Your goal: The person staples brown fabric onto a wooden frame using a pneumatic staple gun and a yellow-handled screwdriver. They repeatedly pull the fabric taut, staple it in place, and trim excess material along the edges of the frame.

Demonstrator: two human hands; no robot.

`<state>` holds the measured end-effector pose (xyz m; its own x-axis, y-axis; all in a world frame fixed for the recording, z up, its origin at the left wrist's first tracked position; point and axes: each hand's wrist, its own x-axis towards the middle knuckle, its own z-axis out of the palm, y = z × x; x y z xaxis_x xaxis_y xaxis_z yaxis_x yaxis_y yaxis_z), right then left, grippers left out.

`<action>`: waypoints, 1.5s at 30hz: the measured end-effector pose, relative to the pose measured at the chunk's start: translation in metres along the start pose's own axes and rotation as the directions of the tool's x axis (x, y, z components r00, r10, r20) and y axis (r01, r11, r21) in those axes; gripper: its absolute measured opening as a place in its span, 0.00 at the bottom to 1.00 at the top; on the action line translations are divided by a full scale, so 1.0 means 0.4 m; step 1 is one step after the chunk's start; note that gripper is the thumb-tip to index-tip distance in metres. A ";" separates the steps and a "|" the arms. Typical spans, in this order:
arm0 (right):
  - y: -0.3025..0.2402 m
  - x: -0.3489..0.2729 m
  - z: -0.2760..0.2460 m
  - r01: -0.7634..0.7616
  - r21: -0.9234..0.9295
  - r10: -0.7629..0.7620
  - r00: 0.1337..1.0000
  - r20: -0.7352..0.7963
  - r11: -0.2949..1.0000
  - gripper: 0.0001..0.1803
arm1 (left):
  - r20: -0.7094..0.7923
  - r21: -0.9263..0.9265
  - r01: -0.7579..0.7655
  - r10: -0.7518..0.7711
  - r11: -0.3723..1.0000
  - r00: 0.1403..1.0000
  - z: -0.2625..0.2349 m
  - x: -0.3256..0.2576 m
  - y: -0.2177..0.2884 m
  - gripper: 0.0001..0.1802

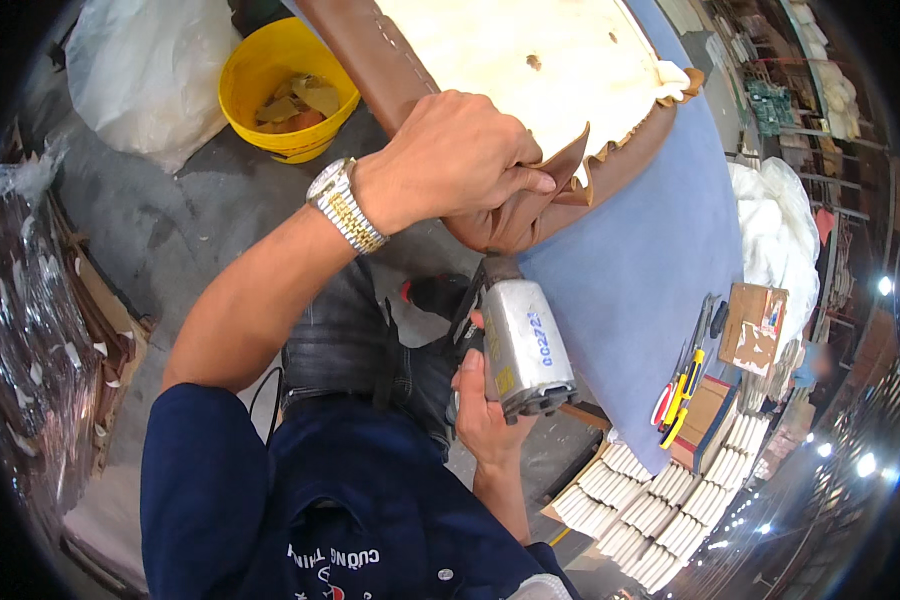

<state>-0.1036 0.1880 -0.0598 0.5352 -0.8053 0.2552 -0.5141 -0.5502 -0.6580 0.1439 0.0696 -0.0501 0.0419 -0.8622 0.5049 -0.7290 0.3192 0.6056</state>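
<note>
A padded seat panel, covered in brown leather (400,55) round a pale board (510,60), lies underside up. My left hand (455,155) is closed on the leather at the near corner, pinching a gathered fold between thumb and fingers. Just below that corner, my right hand (485,415) grips a staple gun (530,340) with a silver body. Its dark nose end points up at the corner and sits close to the leather; contact cannot be made out. Part of my right hand's grip is hidden behind the tool.
A blue cloth-covered surface (630,280) supports the panel. On its right lie yellow-handled cutters (682,388) and a worn cardboard box (753,327), near rows of pale strips (660,510). A yellow bucket (235,85) of scraps and a plastic bag (150,75) stand left.
</note>
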 end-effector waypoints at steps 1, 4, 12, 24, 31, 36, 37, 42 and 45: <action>-0.004 0.000 0.000 -0.008 0.004 0.008 1.000 -0.010 1.000 0.31 | -0.001 -0.010 0.001 -0.001 1.000 1.000 -0.002 0.003 0.001 0.23; -0.019 0.021 0.007 0.021 -0.134 -0.020 1.000 0.011 0.991 0.31 | 0.016 -0.021 0.020 -0.019 1.000 1.000 -0.001 0.000 0.006 0.23; -0.052 0.082 0.009 -0.078 -0.053 0.076 0.997 -0.030 0.996 0.31 | 0.010 -0.021 0.041 -0.041 0.999 0.999 0.001 0.000 0.005 0.21; -0.063 0.103 -0.058 -0.326 -0.030 0.326 0.945 0.006 0.945 0.21 | -0.018 -0.062 0.022 -0.023 0.998 1.000 0.012 -0.016 0.002 0.20; -0.042 0.125 -0.072 -0.269 -0.089 0.278 0.954 0.109 0.959 0.15 | 0.096 -0.073 0.037 -0.030 0.997 0.995 -0.004 -0.008 0.000 0.19; 0.006 0.090 -0.084 -0.342 0.245 0.337 0.939 0.066 0.907 0.17 | 0.076 -0.062 -0.073 0.078 0.995 0.994 -0.057 0.000 -0.033 0.27; 0.022 0.048 -0.094 -0.275 0.215 0.274 0.961 0.036 0.937 0.17 | 0.058 -0.052 -0.110 0.113 0.993 0.992 -0.057 -0.008 -0.039 0.28; 0.032 -0.096 -0.122 -0.527 0.494 0.505 0.842 0.192 0.691 0.17 | 0.238 0.046 0.100 -0.109 0.994 0.965 -0.098 0.027 0.026 0.37; 0.036 -0.131 -0.110 -0.550 0.495 0.530 0.825 0.196 0.673 0.17 | 0.274 0.314 0.098 -0.189 0.944 0.943 -0.066 0.052 0.054 0.43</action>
<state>-0.1686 0.2127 -0.0513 0.3001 -0.9128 -0.2769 -0.3086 0.1818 -0.9337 0.1472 0.0689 -0.0103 -0.0100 -0.9811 0.1934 -0.8987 0.0936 0.4284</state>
